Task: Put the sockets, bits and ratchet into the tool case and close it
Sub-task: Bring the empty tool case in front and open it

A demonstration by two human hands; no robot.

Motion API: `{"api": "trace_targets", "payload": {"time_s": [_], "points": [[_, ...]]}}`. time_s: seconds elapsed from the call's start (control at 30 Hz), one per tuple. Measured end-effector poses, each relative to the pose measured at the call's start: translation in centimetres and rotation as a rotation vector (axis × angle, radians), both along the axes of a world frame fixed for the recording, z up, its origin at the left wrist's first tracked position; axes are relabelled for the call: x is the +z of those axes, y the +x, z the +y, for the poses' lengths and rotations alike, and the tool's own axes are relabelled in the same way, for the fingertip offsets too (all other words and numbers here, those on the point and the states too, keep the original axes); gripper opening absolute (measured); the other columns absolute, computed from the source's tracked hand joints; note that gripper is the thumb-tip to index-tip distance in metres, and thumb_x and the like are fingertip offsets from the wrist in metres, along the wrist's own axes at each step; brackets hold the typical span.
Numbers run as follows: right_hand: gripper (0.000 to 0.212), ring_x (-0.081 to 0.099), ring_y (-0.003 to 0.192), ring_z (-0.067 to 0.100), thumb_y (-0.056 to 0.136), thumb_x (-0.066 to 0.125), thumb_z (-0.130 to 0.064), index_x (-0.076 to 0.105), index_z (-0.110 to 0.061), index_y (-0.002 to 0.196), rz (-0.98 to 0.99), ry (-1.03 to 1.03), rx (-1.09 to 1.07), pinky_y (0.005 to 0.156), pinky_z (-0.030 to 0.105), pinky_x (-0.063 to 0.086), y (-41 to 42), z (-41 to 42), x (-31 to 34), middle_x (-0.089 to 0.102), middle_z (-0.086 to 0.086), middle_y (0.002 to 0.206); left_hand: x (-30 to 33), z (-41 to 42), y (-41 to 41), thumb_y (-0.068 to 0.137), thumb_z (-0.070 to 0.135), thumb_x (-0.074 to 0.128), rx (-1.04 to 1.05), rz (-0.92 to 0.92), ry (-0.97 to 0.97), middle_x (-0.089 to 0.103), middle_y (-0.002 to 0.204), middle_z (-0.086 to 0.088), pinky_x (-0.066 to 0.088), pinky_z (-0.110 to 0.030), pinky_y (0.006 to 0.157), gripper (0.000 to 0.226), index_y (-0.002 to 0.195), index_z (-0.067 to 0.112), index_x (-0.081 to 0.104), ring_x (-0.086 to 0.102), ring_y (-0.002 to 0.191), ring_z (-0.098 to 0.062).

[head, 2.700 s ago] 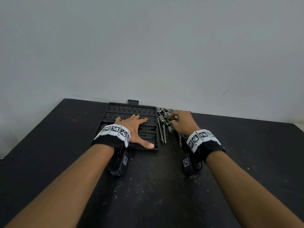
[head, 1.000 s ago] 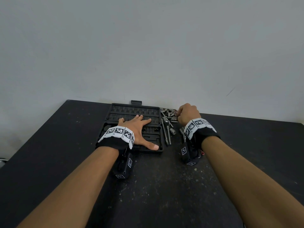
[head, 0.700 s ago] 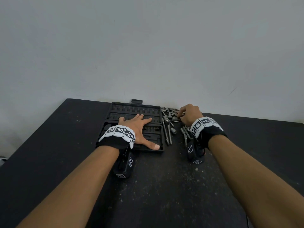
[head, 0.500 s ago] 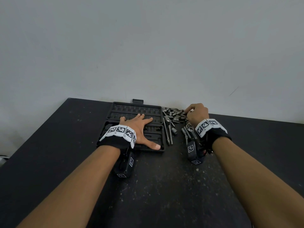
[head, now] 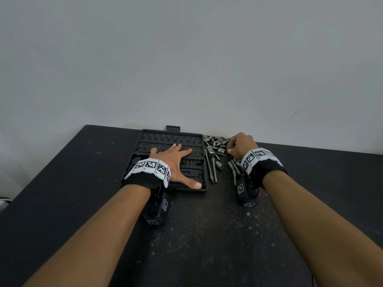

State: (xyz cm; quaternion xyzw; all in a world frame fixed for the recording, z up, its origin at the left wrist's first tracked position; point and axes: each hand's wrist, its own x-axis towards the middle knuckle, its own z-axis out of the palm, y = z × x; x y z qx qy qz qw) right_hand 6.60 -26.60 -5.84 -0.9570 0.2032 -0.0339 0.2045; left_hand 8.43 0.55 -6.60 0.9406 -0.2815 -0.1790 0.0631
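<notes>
The open black plastic tool case [head: 172,141] lies flat at the far edge of the dark speckled surface [head: 207,235], its moulded slots looking empty. The left hand [head: 176,162] rests on it with fingers spread flat, gripping nothing. Just right of the case lies the loose pile of small silver metal sockets and bits [head: 217,142], with 2 long silver extension bars [head: 212,170] running near-to-far beside the case's right wall. The right hand [head: 240,146] sits at the pile's right edge, fingers curled down with the tips among the pieces; whether this grip has closed on a piece I cannot tell. The case lies to the left of that hand, so any piece must travel leftward across the pile, and the right hand is the nearer one.
</notes>
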Motion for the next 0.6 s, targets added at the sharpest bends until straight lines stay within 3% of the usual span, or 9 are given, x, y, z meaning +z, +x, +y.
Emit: {"api": "trace_targets", "payload": {"time_s": [0.1,0.2,0.3,0.4,0.47,0.6], "points": [[0.012,0.071,0.092,0.032,0.09,0.072,-0.009,0.073,-0.016,0.081,0.005,-0.003,-0.02,0.085,0.038,0.06,0.1,0.3,0.0,0.071,0.016,0.108,0.0,0.1,-0.1,0.033,0.106,0.054,0.003,-0.005,-0.003,-0.005,0.169,0.01,-0.002,-0.063,0.117,0.145,0.157,0.049,0.003,-0.007,0.155,-0.012],[0.002,0.069,0.102,0.032,0.09,0.073,-0.012,0.074,-0.013,0.089,-0.071,0.1,-0.115,0.085,0.03,0.054,0.1,0.1,0.0,0.072,0.015,0.11,0.0,0.1,-0.1,0.034,0.105,0.054,0.001,-0.002,0.004,-0.005,0.169,0.009,-0.003,-0.063,0.117,0.144,0.156,0.049,0.003,-0.007,0.155,-0.013],[0.021,0.068,0.105,0.037,0.091,0.068,-0.015,0.073,-0.001,0.106,-0.138,0.195,-0.285,0.09,0.035,0.057,0.2,-1.0,0.4,0.07,0.022,0.117,-0.1,0.0,-0.1,0.033,0.105,0.054,0.002,0.002,0.003,-0.006,0.168,0.009,-0.004,-0.063,0.117,0.144,0.156,0.05,0.003,-0.008,0.154,-0.012],[0.037,0.064,0.094,0.039,0.088,0.068,-0.017,0.061,0.005,0.116,-0.096,0.201,-0.416,0.074,0.035,0.052,0.0,-2.0,0.9,0.063,0.025,0.124,-0.1,0.0,-0.1,0.033,0.106,0.053,0.001,-0.003,-0.003,-0.006,0.168,0.01,-0.003,-0.063,0.117,0.145,0.156,0.05,0.003,-0.007,0.154,-0.012],[0.043,0.06,0.086,0.035,0.085,0.075,-0.022,0.055,0.003,0.113,-0.035,0.181,-0.414,0.07,0.033,0.046,0.1,-2.3,1.1,0.063,0.025,0.123,0.0,0.1,-0.1,0.033,0.106,0.054,0.0,-0.004,-0.001,-0.006,0.168,0.01,-0.003,-0.063,0.117,0.145,0.156,0.05,0.003,-0.007,0.154,-0.012],[0.058,0.061,0.093,0.034,0.082,0.083,-0.036,0.053,-0.001,0.116,0.075,0.14,-0.343,0.071,0.034,0.046,0.6,-1.9,0.9,0.065,0.02,0.12,0.2,0.1,-0.2,0.037,0.104,0.056,0.0,-0.001,0.004,-0.006,0.168,0.009,-0.002,-0.062,0.117,0.142,0.157,0.049,0.003,-0.007,0.155,-0.012]]}}
